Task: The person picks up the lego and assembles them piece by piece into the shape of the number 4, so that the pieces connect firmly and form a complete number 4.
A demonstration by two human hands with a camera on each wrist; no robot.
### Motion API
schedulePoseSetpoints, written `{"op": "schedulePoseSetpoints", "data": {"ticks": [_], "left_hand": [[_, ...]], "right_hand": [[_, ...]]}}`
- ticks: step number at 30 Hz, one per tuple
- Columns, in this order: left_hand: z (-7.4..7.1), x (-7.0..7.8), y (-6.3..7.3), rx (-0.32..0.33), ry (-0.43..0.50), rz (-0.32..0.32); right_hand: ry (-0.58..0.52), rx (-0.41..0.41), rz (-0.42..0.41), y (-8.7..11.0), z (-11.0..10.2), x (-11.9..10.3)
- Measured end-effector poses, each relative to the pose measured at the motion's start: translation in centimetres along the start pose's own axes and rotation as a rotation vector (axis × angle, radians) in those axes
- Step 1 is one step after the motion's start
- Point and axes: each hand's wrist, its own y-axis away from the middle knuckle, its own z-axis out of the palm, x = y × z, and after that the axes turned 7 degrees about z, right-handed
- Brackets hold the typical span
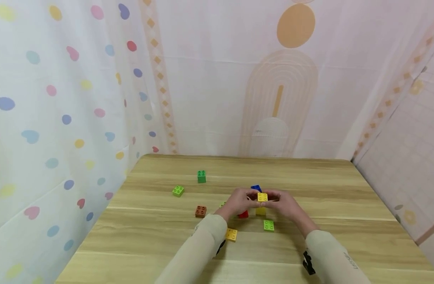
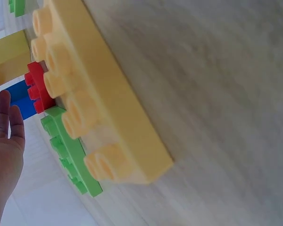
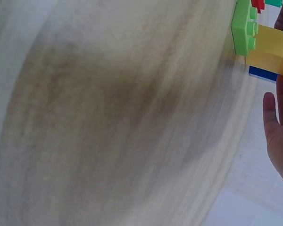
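Observation:
A yellow toy brick (image 1: 262,197) with studs on top sits over another yellow brick (image 1: 261,211), forming a small upright stack. My left hand (image 1: 240,202) pinches the upper yellow brick from the left, thumb at its near side. From the right, my right hand (image 1: 282,202) grips the same brick. A blue brick (image 1: 256,188) stands just behind the stack, partly covered by the fingers. Beside the stack, under my left hand, is a red brick (image 1: 243,214). In the right wrist view the yellow stack (image 3: 269,49) rises from the table beside a light green brick (image 3: 243,28).
Nearer the front lie a light green brick (image 1: 269,225) and an orange-yellow brick (image 1: 231,234). To the left are a brown brick (image 1: 200,211), a lime brick (image 1: 178,191) and a green brick (image 1: 201,176). Patterned curtains (image 1: 209,79) hang around the wooden table (image 1: 138,236).

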Motion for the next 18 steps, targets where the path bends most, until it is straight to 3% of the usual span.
{"op": "schedulePoseSetpoints", "data": {"ticks": [6, 11, 18], "left_hand": [[-0.6, 0.1, -0.3, -0.059, -0.046, -0.009], [-2.6, -0.2, -0.1, -0.141, -0.106, -0.001], [-6.1, -1.3, 2.0, -0.08, -0.018, 0.018]], "right_hand": [[-0.023, -0.022, -0.03, -0.2, 0.1, 0.4], [-0.024, -0.033, -0.04, -0.3, 0.1, 0.5], [-0.001, -0.015, -0.003, -0.2, 0.1, 0.4]]}}
